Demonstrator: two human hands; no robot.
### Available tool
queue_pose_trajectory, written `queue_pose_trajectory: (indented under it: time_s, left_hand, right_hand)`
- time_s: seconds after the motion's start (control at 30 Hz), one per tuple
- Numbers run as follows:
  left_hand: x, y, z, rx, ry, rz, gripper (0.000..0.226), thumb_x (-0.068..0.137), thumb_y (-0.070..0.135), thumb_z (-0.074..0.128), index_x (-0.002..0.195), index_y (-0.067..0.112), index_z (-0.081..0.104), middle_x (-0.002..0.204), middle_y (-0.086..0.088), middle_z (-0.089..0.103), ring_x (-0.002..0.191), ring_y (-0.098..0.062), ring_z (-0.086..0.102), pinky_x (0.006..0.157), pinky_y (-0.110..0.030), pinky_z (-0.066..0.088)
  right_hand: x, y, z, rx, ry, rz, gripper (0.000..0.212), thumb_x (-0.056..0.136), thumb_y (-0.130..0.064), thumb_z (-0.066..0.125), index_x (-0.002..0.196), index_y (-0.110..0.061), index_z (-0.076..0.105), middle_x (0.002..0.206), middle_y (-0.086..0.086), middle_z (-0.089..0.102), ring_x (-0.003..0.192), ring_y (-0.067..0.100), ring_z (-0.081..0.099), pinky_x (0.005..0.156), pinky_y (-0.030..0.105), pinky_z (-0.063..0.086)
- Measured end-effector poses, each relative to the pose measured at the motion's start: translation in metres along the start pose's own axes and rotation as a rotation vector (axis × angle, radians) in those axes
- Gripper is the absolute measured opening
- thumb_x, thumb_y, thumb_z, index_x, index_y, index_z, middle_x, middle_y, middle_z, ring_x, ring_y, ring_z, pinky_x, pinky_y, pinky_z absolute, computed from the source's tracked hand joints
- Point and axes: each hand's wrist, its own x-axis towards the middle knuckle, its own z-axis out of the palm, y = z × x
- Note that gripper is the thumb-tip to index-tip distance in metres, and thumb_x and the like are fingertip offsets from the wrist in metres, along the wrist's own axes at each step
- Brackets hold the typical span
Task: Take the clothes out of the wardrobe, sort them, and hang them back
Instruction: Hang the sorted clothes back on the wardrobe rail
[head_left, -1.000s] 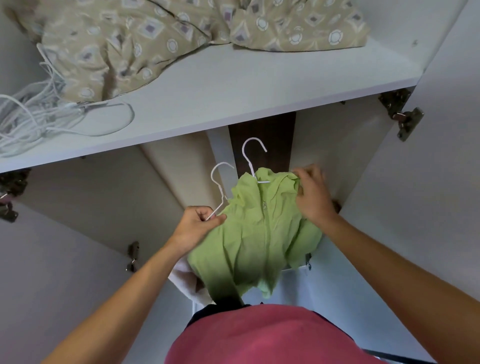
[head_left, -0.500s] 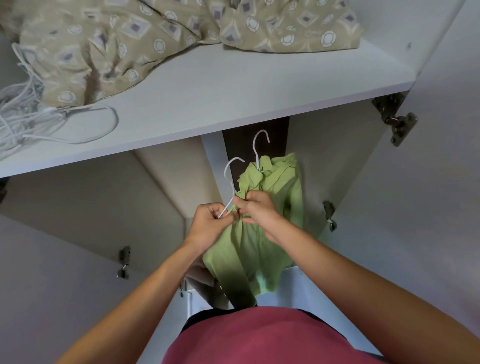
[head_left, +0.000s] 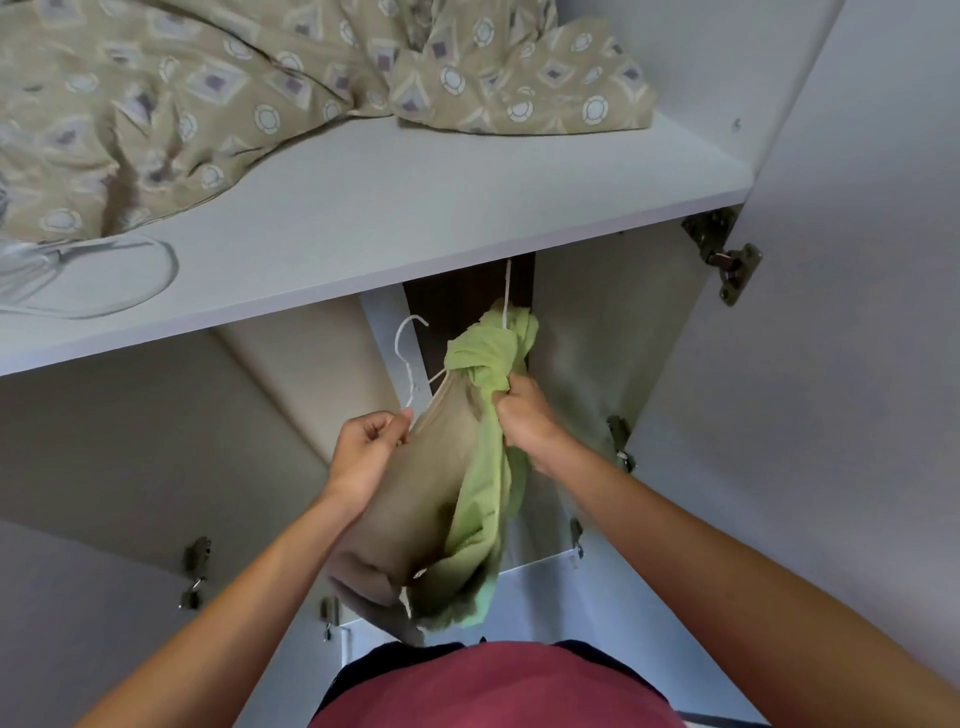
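On the shelf at far left lies a loose coil of white cord, and beside it a crumpled beige patterned duvet cover, soft and deeply creased.

Below the shelf, inside the wardrobe, the left hand pinches the thin neck of a white wire hanger between thumb and fingers. The wire looks light and springy, and the neck just under the hook seems the sure place to hold it. From that hanger a tan garment droops limp, matte and smooth.

Touching it on the right is the green garment, thin, crinkled and bunched into a knot-like wad near its top. The right hand's grip is closed on that bunch. Its own white hanger stem rises behind the shelf edge; the hook is hidden. This cloth will likely slip off unless held together with the wire.
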Motion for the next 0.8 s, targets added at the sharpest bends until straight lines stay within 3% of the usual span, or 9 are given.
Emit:
queue_pose_trajectory:
  time_s: [0.13, 0.27, 0.43, 0.57, 0.7, 0.8]
  left_hand:
    - [0.011, 0.003, -0.004, 0.133, 0.018, 0.011, 0.044, 0.105, 0.027, 0.060, 0.065, 0.009, 0.062, 0.048, 0.012, 0.042, 0.047, -0.005, 0.033, 0.052, -0.024, 0.028]
    - [0.032, 0.000, -0.001, 0.204, 0.042, 0.052, 0.043, 0.105, 0.026, 0.062, 0.065, 0.010, 0.067, 0.046, 0.012, 0.044, 0.044, -0.006, 0.033, 0.052, -0.030, 0.027]
    - [0.051, -0.005, 0.008, 0.225, 0.063, 0.063, 0.040, 0.103, 0.025, 0.062, 0.067, 0.011, 0.071, 0.052, 0.012, 0.052, 0.045, -0.004, 0.037, 0.055, -0.031, 0.027]
    - [0.063, -0.008, 0.008, 0.204, 0.048, 0.095, 0.036, 0.102, 0.019, 0.060, 0.069, 0.010, 0.071, 0.081, -0.005, 0.066, 0.073, -0.016, 0.052, 0.061, -0.031, 0.031]
    - [0.066, -0.002, 0.006, 0.238, 0.046, 0.108, 0.032, 0.105, 0.016, 0.058, 0.077, 0.006, 0.071, 0.047, 0.015, 0.051, 0.043, -0.004, 0.035, 0.043, -0.021, 0.024]
    - [0.073, -0.001, 0.000, 0.248, 0.048, 0.123, 0.033, 0.105, 0.016, 0.059, 0.076, 0.007, 0.072, 0.052, 0.010, 0.053, 0.044, -0.004, 0.036, 0.043, -0.021, 0.024]
  right_hand:
    - [0.014, 0.002, -0.020, -0.192, 0.231, -0.127, 0.020, 0.104, -0.015, 0.037, 0.110, -0.013, 0.056, 0.094, 0.007, 0.063, 0.089, 0.030, 0.064, 0.080, 0.044, 0.054]
    - [0.025, -0.001, -0.034, -0.305, 0.338, -0.242, 0.020, 0.105, -0.016, 0.035, 0.108, -0.009, 0.053, 0.093, 0.014, 0.064, 0.086, 0.036, 0.063, 0.078, 0.051, 0.055]
    - [0.046, -0.010, -0.049, -0.369, 0.400, -0.331, 0.015, 0.104, -0.013, 0.036, 0.102, -0.010, 0.051, 0.095, 0.016, 0.063, 0.087, 0.038, 0.061, 0.078, 0.047, 0.053]
    - [0.069, -0.025, -0.057, -0.413, 0.412, -0.339, 0.014, 0.104, -0.013, 0.037, 0.098, -0.013, 0.049, 0.104, 0.020, 0.065, 0.095, 0.041, 0.062, 0.077, 0.043, 0.047]
    - [0.089, -0.029, -0.057, -0.405, 0.377, -0.255, 0.023, 0.102, -0.018, 0.040, 0.109, -0.011, 0.061, 0.115, 0.019, 0.067, 0.107, 0.043, 0.064, 0.081, 0.041, 0.048]
    - [0.091, -0.013, -0.057, -0.470, 0.354, -0.209, 0.026, 0.101, -0.020, 0.043, 0.113, -0.014, 0.065, 0.117, 0.018, 0.068, 0.110, 0.043, 0.064, 0.086, 0.042, 0.050]
